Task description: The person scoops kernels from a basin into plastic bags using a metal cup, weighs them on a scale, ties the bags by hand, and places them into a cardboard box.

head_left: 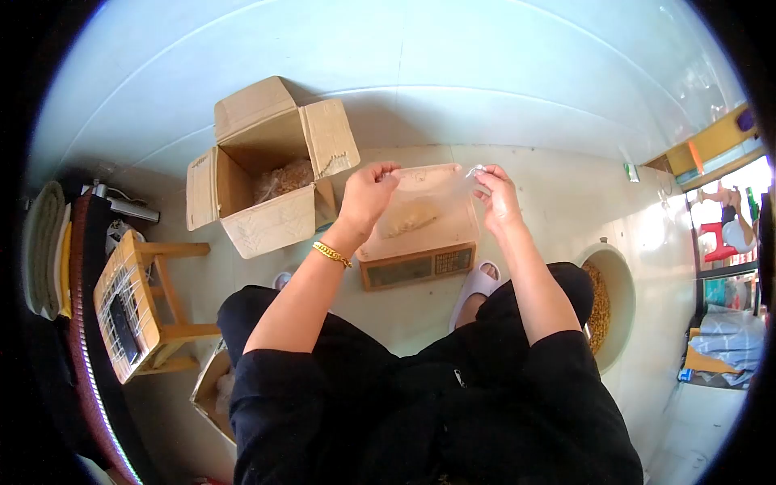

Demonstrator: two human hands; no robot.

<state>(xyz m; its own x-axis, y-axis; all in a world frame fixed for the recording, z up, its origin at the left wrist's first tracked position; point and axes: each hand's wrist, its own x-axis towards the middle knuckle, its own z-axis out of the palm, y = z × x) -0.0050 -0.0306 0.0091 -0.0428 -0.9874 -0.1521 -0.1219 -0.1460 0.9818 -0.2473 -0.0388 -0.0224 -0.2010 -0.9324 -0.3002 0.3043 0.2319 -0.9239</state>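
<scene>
Two grips, left hand [368, 194] and right hand [499, 198], clamped on clear bag [410, 217]; finger slip could spill contents past near edge of scale [461, 228].

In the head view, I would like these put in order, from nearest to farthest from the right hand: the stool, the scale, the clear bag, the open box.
From the right hand:
1. Clear bag: pinched in its fingers.
2. Scale: on the floor, below the bag.
3. Open box: left of the scale.
4. Stool: far left.
</scene>
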